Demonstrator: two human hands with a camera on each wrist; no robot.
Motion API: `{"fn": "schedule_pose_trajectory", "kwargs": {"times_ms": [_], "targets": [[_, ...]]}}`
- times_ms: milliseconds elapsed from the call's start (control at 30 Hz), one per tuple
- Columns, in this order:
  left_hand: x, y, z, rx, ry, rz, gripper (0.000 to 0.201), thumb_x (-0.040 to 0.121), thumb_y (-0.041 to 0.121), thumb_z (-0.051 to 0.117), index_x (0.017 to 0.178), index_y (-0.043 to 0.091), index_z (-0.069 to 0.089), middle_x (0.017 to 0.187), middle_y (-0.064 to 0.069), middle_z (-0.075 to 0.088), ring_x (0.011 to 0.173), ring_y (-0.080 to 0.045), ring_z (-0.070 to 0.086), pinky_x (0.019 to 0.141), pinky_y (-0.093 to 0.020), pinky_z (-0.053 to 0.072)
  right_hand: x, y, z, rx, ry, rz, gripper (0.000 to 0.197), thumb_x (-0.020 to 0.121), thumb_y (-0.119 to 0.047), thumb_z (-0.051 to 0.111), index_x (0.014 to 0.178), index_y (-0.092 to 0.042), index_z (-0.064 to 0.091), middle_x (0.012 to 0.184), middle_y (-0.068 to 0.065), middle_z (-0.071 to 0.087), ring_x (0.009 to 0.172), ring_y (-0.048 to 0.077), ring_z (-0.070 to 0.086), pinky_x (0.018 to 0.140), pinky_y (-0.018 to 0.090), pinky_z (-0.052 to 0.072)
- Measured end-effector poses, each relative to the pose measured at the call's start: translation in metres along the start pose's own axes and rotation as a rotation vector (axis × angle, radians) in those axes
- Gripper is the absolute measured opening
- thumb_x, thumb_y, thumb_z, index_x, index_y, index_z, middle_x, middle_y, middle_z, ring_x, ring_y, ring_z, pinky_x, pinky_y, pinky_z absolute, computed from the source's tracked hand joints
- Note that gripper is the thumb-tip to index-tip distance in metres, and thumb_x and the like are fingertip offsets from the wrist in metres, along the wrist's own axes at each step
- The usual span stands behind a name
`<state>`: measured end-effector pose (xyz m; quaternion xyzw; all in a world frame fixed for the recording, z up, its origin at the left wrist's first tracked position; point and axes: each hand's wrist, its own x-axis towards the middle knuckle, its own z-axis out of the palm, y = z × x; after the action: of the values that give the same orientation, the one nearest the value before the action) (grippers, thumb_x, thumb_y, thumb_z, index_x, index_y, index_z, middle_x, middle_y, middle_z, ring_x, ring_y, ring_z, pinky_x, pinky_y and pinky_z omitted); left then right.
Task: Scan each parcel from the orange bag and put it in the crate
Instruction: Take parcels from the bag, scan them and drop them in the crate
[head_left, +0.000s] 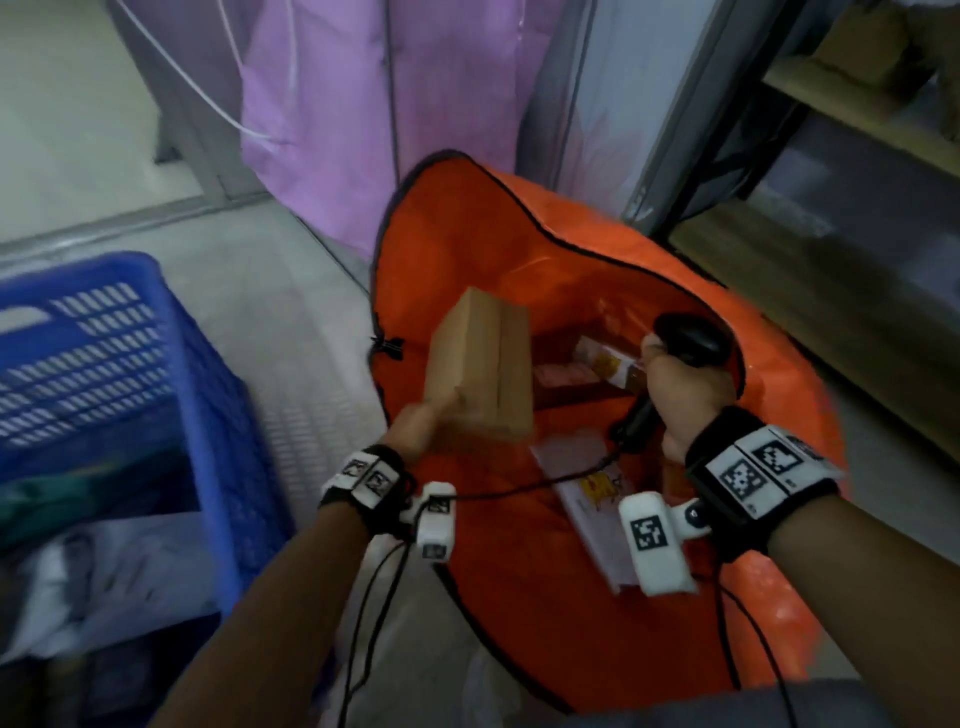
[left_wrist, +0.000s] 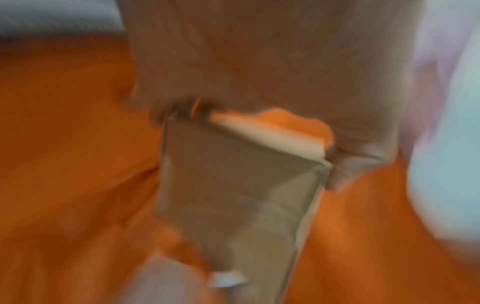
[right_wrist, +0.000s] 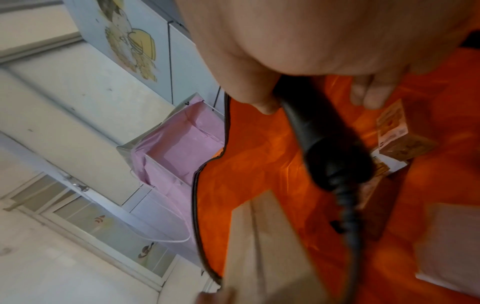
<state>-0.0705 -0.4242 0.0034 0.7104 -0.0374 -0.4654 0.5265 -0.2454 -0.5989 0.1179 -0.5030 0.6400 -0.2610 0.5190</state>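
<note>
My left hand (head_left: 423, 423) grips a brown cardboard parcel (head_left: 480, 366) by its lower end and holds it upright over the open orange bag (head_left: 561, 597). The left wrist view is blurred; the parcel (left_wrist: 233, 195) shows below my palm against orange fabric. My right hand (head_left: 685, 397) grips the black handheld scanner (head_left: 688, 340) above the bag, to the right of the parcel, its cable trailing down. In the right wrist view the scanner handle (right_wrist: 327, 144) and the parcel (right_wrist: 267, 253) both appear. The blue crate (head_left: 135, 374) stands at the left.
More parcels lie in the bag: a pale mailer (head_left: 587, 499) and small printed boxes (head_left: 605, 361). A pink fabric bin (head_left: 363, 119) stands behind the bag. Wooden shelving (head_left: 852, 208) runs along the right. The crate holds grey and green packages (head_left: 78, 545).
</note>
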Motion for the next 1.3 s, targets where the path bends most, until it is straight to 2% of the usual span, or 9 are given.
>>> {"fn": "schedule_pose_trajectory", "kwargs": {"times_ms": [100, 267, 567, 767, 900, 1000, 1100, 1233, 1300], "targets": [[-0.063, 0.034, -0.032, -0.226, -0.078, 0.043, 0.040, 0.087, 0.042, 0.055, 0.102, 0.006, 0.065, 0.071, -0.008, 0.072, 0.065, -0.021, 0.071, 0.057, -0.026, 0.057, -0.022, -0.004, 0.013, -0.017, -0.160, 0.063, 0.060, 0.076, -0.048, 0.080, 0.121, -0.013, 0.064, 0.117, 0.001, 0.063, 0.106, 0.024, 0.061, 0.090, 0.034, 0.047], [-0.148, 0.054, -0.083, -0.282, 0.001, 0.115, 0.067, 0.074, 0.058, 0.050, 0.116, 0.008, 0.064, 0.119, -0.020, 0.063, 0.112, -0.041, 0.057, 0.099, -0.059, 0.044, -0.087, -0.025, 0.031, 0.030, -0.540, 0.247, 0.014, 0.097, -0.011, 0.058, 0.083, -0.009, 0.060, 0.078, 0.008, 0.058, 0.068, 0.025, 0.060, 0.068, 0.039, 0.051], [-0.271, 0.053, -0.186, -0.524, 0.057, 0.321, 0.082, 0.078, 0.074, 0.042, 0.137, 0.019, 0.058, 0.139, -0.018, 0.059, 0.126, -0.044, 0.052, 0.096, -0.063, 0.044, -0.213, -0.057, 0.043, 0.239, -0.905, 0.205, 0.009, 0.089, -0.004, 0.059, 0.081, -0.005, 0.061, 0.066, 0.008, 0.058, 0.052, 0.019, 0.059, 0.047, 0.025, 0.055], [-0.315, 0.026, -0.245, -0.600, 0.643, 0.362, 0.071, 0.078, 0.077, 0.053, 0.123, 0.023, 0.064, 0.116, -0.011, 0.068, 0.104, -0.036, 0.064, 0.083, -0.050, 0.055, -0.267, -0.068, 0.052, 0.684, -1.158, 0.307, 0.019, 0.094, -0.006, 0.051, 0.076, -0.010, 0.052, 0.061, 0.002, 0.052, 0.047, 0.011, 0.056, 0.053, 0.022, 0.056], [-0.327, 0.004, -0.290, -0.206, 1.196, 0.145, 0.093, 0.081, 0.079, 0.044, 0.135, 0.005, 0.056, 0.133, -0.027, 0.057, 0.118, -0.045, 0.056, 0.100, -0.051, 0.048, -0.293, -0.066, 0.068, 0.837, -1.177, 0.333, 0.017, 0.091, -0.008, 0.054, 0.075, -0.013, 0.055, 0.064, -0.003, 0.056, 0.053, 0.008, 0.061, 0.103, 0.029, 0.043], [-0.334, -0.005, -0.312, -0.186, 1.376, 0.051, 0.099, 0.080, 0.077, 0.056, 0.142, 0.000, 0.041, 0.140, -0.029, 0.046, 0.127, -0.046, 0.046, 0.106, -0.051, 0.040, -0.311, -0.067, 0.079, 0.830, -1.225, 0.327, 0.017, 0.093, -0.009, 0.051, 0.077, -0.013, 0.055, 0.065, -0.003, 0.058, 0.053, 0.004, 0.059, 0.093, 0.020, 0.045], [-0.333, -0.021, -0.339, -0.186, 1.287, 0.071, 0.087, 0.088, 0.071, 0.048, 0.148, 0.009, 0.040, 0.138, -0.030, 0.049, 0.125, -0.047, 0.051, 0.103, -0.052, 0.044, -0.333, -0.063, 0.093, 0.546, -1.361, 0.208, 0.018, 0.095, -0.010, 0.051, 0.077, -0.010, 0.055, 0.068, 0.001, 0.057, 0.049, 0.004, 0.051, 0.052, 0.015, 0.049], [-0.338, -0.026, -0.355, -0.879, 0.821, 0.286, 0.083, 0.065, 0.078, 0.056, 0.122, 0.018, 0.065, 0.115, -0.017, 0.072, 0.108, -0.042, 0.063, 0.086, -0.057, 0.055, -0.346, -0.035, 0.116, 0.034, -1.281, -0.334, 0.016, 0.089, -0.010, 0.069, 0.073, -0.014, 0.068, 0.070, 0.012, 0.060, 0.054, 0.019, 0.055, 0.053, 0.032, 0.049], [-0.345, -0.017, -0.355, -1.021, 0.663, 0.357, 0.065, 0.077, 0.067, 0.055, 0.105, 0.010, 0.066, 0.089, -0.014, 0.077, 0.103, -0.036, 0.061, 0.096, -0.051, 0.050, -0.348, -0.027, 0.125, -0.070, -1.295, -0.458, 0.017, 0.086, -0.011, 0.075, 0.072, -0.020, 0.073, 0.070, 0.009, 0.062, 0.057, 0.018, 0.058, 0.054, 0.031, 0.051]]}}
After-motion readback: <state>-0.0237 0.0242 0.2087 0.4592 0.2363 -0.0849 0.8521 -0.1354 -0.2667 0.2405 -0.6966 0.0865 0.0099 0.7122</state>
